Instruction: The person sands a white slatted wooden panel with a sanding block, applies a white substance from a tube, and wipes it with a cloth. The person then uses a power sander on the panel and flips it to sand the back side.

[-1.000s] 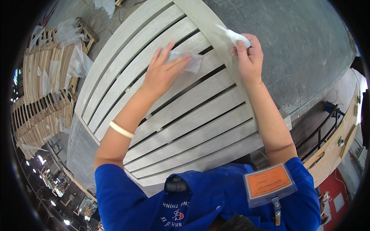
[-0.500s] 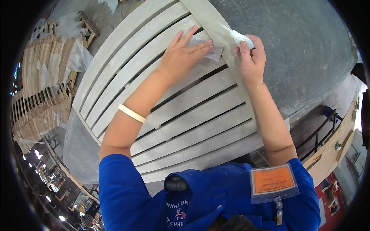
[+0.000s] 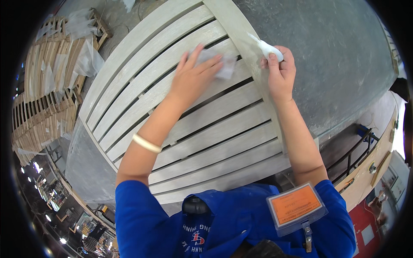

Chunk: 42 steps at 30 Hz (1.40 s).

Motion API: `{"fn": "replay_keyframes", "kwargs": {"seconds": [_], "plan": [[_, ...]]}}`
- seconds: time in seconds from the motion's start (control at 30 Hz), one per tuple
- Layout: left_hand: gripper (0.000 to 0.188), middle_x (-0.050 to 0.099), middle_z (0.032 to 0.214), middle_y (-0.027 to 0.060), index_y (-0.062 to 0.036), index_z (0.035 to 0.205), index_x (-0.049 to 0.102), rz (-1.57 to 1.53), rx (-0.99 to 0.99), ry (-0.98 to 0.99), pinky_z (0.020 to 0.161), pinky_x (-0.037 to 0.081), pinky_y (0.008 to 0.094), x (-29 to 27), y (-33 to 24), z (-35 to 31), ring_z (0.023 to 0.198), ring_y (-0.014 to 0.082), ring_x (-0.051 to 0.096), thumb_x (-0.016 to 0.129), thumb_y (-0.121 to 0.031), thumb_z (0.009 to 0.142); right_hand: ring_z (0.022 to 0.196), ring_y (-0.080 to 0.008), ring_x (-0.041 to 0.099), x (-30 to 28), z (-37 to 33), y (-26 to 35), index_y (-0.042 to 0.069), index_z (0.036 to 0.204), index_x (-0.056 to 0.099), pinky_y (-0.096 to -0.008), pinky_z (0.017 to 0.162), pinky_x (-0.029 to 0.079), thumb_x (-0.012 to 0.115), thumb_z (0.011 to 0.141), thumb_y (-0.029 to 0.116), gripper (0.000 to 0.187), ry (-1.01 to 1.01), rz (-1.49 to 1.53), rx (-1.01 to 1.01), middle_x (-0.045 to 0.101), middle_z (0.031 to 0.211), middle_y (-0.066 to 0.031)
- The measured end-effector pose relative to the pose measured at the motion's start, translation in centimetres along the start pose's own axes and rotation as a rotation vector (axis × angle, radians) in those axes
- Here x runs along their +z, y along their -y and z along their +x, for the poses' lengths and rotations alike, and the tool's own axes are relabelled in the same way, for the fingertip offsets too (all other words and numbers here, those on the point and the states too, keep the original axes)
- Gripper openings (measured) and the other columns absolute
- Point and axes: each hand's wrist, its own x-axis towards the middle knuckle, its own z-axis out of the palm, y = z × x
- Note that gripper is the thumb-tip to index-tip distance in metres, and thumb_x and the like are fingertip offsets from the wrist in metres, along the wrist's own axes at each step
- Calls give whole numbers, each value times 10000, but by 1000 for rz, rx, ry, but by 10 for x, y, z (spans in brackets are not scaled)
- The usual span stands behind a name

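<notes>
White, teardrop-shaped plastic bottle [image 3: 267, 49] fills the grip of the right hand [image 3: 282, 77]; left hand [image 3: 191, 81], fingers spread wide, partly covers a thin, translucent sheet [image 3: 228, 69] over the pale, slatted wooden panel [image 3: 223, 106].

Wearer's rocking a royal-blue short-sleeved work shirt [image 3: 142, 223]; white lettering [image 3: 185, 230] and a red-and-white emblem [image 3: 198, 237] are showing up front; an orange ID badge [image 3: 297, 206] in clear plastic is sporting a clip [image 3: 308, 241]; a cream bangle [image 3: 147, 143] is circling the left forearm [image 3: 161, 122].

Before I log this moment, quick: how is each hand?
Left hand: open, over a thin pale sheet.
Right hand: closed, holding a white bottle.
</notes>
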Motion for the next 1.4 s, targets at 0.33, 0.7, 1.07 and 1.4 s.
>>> {"fn": "replay_keyframes", "kwargs": {"seconds": [0.33,0.7,1.07,1.4], "plan": [[511,563,1345,-78,-244,1229,626,-77,-9,-102,1084,301,562,1,-8,7,1366,321,369,725,-111,746,730,-87,553,0,0,-3,7,1054,509,-234,682,471,540,975,115,138,29,-21,-34,601,830,-50],[509,576,1330,-86,-230,1213,628,-6,-45,-36,1071,317,573,0,-1,-13,1388,329,339,731,-104,731,725,-88,541,0,0,0,8,1064,504,-232,676,461,541,977,127,152,29,-31,-33,599,833,-50],[470,580,1326,-74,-238,1239,612,-78,14,-129,1068,321,571,13,-9,26,1360,349,364,686,-129,788,728,-87,565,0,1,-2,3,1063,503,-234,666,473,534,979,116,145,31,-26,-29,607,839,-58],[247,620,1217,71,-95,1114,652,108,-519,-109,1013,378,525,-44,-7,-105,1226,317,494,586,-115,877,726,-99,546,-1,0,0,4,1055,500,-244,676,463,521,982,102,124,17,7,1,588,824,-52]]}}
